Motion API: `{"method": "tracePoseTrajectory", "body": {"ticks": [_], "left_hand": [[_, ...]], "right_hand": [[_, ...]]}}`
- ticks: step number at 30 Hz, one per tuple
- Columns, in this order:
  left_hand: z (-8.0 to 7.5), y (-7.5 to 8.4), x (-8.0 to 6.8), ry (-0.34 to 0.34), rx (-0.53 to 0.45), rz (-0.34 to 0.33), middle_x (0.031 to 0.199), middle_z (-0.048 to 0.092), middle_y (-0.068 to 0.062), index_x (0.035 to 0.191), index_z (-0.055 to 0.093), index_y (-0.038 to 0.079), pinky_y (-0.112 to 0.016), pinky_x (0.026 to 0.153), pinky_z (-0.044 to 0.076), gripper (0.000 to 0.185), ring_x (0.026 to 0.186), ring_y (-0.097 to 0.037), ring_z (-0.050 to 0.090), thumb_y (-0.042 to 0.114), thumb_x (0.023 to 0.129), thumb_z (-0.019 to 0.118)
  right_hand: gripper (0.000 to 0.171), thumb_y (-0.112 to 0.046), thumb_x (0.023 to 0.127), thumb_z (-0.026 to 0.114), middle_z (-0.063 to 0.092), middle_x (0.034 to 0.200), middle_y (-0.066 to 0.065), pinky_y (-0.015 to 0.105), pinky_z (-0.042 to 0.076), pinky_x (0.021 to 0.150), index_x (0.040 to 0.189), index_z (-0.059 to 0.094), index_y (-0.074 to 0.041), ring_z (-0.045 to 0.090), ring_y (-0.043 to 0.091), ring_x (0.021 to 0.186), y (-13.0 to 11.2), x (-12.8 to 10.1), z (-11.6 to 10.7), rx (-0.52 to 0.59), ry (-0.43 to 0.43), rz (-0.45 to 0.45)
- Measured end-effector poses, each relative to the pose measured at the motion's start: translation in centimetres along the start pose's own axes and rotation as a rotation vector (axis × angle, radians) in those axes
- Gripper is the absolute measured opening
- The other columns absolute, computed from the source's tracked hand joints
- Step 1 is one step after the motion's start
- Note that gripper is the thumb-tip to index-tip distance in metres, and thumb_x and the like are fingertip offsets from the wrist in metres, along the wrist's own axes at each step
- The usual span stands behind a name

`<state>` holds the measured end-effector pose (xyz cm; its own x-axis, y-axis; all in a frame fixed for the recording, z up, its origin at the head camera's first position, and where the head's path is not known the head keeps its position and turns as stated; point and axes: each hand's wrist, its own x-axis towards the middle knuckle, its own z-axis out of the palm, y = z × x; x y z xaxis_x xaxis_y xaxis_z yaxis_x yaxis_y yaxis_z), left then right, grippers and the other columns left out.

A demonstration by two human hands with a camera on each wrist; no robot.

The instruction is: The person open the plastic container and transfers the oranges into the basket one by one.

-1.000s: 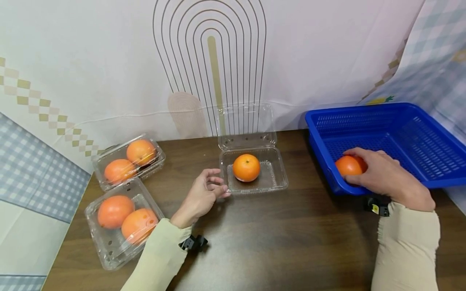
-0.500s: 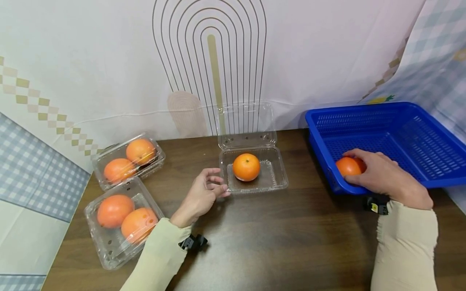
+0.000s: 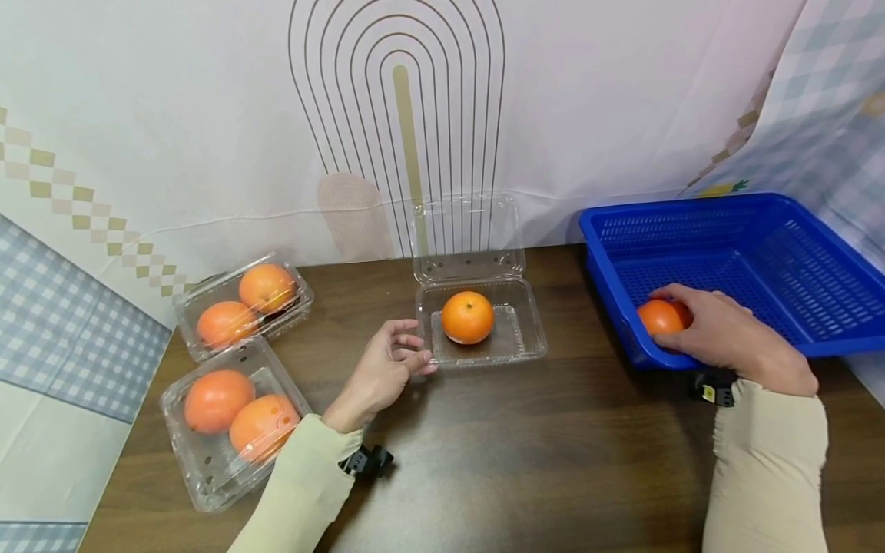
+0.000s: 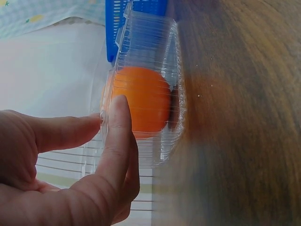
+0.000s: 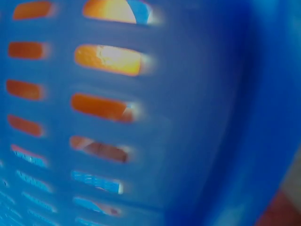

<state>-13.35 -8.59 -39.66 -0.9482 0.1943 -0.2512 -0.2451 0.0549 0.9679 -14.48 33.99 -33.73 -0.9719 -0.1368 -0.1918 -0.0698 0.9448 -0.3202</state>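
An orange [image 3: 468, 317] sits in the left part of a clear plastic clamshell box [image 3: 513, 355], whose lid [image 3: 470, 230] stands raised against the back wall. My left hand [image 3: 379, 372] pinches the front left corner of the box's rim; the left wrist view shows thumb [image 4: 70, 133] and index finger on either side of the edge. Inside the near left corner of a blue plastic basket [image 3: 611, 307], my right hand [image 3: 729, 330] grips another orange [image 3: 659, 316]. In the right wrist view the basket's slotted wall covers most of that fruit and the fingers.
At the left are two more clear boxes, the rear one [image 3: 304, 303] and the front one [image 3: 190, 480], each with two oranges inside. A patterned cloth wall [image 3: 588, 100] rises behind the brown wooden table [image 3: 525, 461].
The right forearm has shifted slightly left, with the fingers staying around the orange in the basket. The left hand and the boxes keep their places.
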Motion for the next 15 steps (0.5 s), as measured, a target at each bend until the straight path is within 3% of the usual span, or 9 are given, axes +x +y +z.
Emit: {"method": "tracePoseTrajectory", "body": {"ticks": [15], "left_hand": [[-0.01, 0.00, 0.00, -0.005, -0.003, 0.004, 0.124, 0.049, -0.029, 0.147, 0.036, -0.007, -0.042, 0.092, 0.066, 0.057, 0.083, -0.014, 0.066, -0.016, 0.095, 0.057]], "right_hand": [[0.060, -0.029, 0.088, 0.074, 0.065, 0.113, 0.025, 0.024, 0.041, 0.067, 0.136, 0.053, 0.001, 0.060, 0.032, 0.091, 0.07, 0.01, 0.08, 0.016, -0.038, 0.014]]}}
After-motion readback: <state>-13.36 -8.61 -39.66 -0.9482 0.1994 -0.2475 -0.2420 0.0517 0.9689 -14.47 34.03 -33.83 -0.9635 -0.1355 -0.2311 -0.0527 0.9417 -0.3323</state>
